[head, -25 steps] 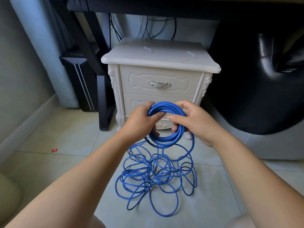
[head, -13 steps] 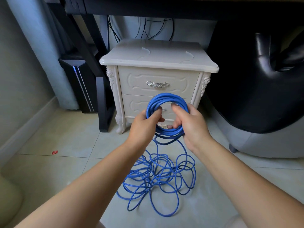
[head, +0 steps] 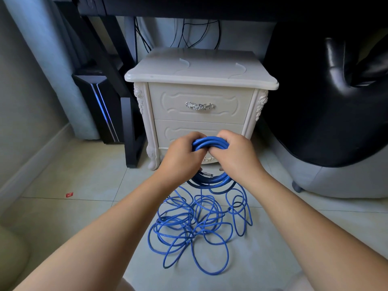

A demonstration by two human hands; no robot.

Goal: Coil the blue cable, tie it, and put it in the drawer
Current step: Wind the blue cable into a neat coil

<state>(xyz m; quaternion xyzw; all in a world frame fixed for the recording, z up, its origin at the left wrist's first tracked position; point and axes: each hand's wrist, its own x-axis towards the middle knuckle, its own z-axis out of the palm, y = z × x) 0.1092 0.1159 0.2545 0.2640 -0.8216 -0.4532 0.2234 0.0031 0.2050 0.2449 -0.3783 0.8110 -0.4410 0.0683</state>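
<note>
A blue cable (head: 210, 142) is partly wound into a coil that both hands hold in front of a white nightstand (head: 199, 70). My left hand (head: 180, 158) grips the coil's left side and my right hand (head: 237, 156) grips its right side, close together. The coil's lower arc hangs below my hands, with a clear plug end on it. The loose rest of the cable (head: 195, 229) lies in tangled loops on the tiled floor beneath. The top drawer (head: 199, 106) is closed; my hands partly hide the lower drawer (head: 197, 128).
A black computer tower (head: 98, 106) and a black desk leg (head: 132, 131) stand left of the nightstand. A black and grey bean-bag seat (head: 327, 122) fills the right side. A small red scrap (head: 69, 194) lies on the floor at left. Dark cables hang behind the nightstand.
Both hands have come closer together and tilted the coil flatter, so it now shows nearly edge-on. The view has shifted slightly; the loose loops on the floor lie much as before.
</note>
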